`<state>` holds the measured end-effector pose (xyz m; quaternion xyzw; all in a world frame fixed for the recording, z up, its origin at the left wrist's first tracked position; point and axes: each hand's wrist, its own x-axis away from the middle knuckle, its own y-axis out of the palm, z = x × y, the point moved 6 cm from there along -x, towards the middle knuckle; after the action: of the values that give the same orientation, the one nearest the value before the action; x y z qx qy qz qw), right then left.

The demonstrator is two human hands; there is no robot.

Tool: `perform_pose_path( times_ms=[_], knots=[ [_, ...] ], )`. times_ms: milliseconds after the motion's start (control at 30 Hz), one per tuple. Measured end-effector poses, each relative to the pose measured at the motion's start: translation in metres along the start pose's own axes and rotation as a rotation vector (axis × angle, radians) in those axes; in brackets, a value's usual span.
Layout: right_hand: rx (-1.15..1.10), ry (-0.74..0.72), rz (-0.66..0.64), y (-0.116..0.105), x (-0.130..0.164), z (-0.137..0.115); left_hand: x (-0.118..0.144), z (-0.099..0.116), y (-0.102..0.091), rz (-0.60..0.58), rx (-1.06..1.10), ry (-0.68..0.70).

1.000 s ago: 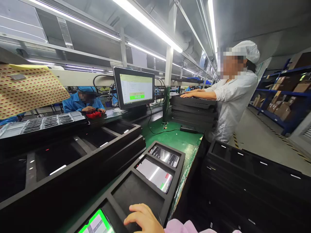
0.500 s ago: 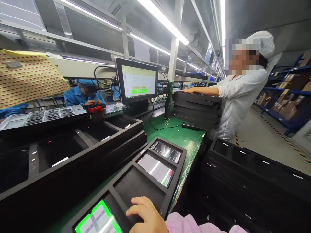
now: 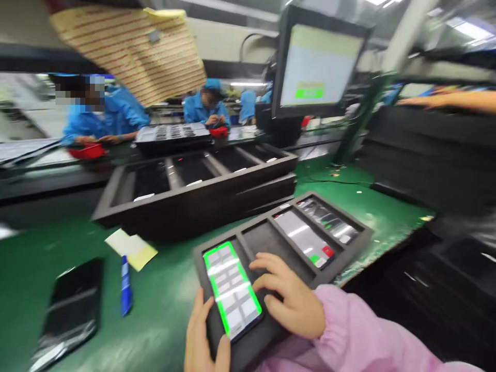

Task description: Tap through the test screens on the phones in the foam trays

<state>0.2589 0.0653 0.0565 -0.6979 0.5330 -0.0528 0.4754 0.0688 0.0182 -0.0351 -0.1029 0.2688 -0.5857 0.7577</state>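
A black foam tray (image 3: 349, 253) with four slots lies on the green bench in front of me. Its nearest slot holds a phone (image 3: 231, 289) whose screen is lit with a green border. My left hand (image 3: 201, 336) grips the tray's near left corner beside that phone. My right hand (image 3: 289, 297), in a pink sleeve, rests with curled fingers on the divider and the empty slot right of the lit phone, touching its edge. The two far slots hold phones (image 3: 306, 238) with dim reflective screens.
A dark phone (image 3: 72, 310), a blue pen (image 3: 124, 287) and a yellow note (image 3: 132, 249) lie at left. A larger stack of black trays (image 3: 194, 194) stands behind. A monitor (image 3: 315, 64) shows a green bar. People in blue work across the line; another person's arm (image 3: 449, 99) rests on stacked trays at right.
The view has swung down and left, and blurs. My left hand has come into view on the tray corner. My right hand stays beside the lit phone.
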Motion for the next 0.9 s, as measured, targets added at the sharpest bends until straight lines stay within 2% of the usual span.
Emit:
perform_pose_path(
  times_ms=[67,133,267,400,600,900],
  knots=[
    [0.058,-0.098,-0.118,-0.003,-0.019,0.001,0.006,0.01,0.001,-0.025,-0.047,0.005],
    [0.12,-0.129,-0.221,0.006,-0.041,0.007,0.009,0.014,0.001,-0.051,-0.081,-0.009],
    [0.252,-0.004,-0.395,0.042,-0.072,0.027,0.012,0.012,0.001,-0.051,-0.082,-0.051],
    [0.285,0.029,-0.427,0.066,-0.088,0.032,0.014,0.014,0.001,-0.012,-0.062,-0.054],
    [0.302,0.03,-0.468,0.072,-0.088,0.032,0.011,0.022,0.001,-0.032,-0.083,-0.01],
    [0.274,-0.122,-0.544,0.057,-0.053,0.016,0.011,0.023,0.0,-0.049,-0.056,-0.002]
  ],
)
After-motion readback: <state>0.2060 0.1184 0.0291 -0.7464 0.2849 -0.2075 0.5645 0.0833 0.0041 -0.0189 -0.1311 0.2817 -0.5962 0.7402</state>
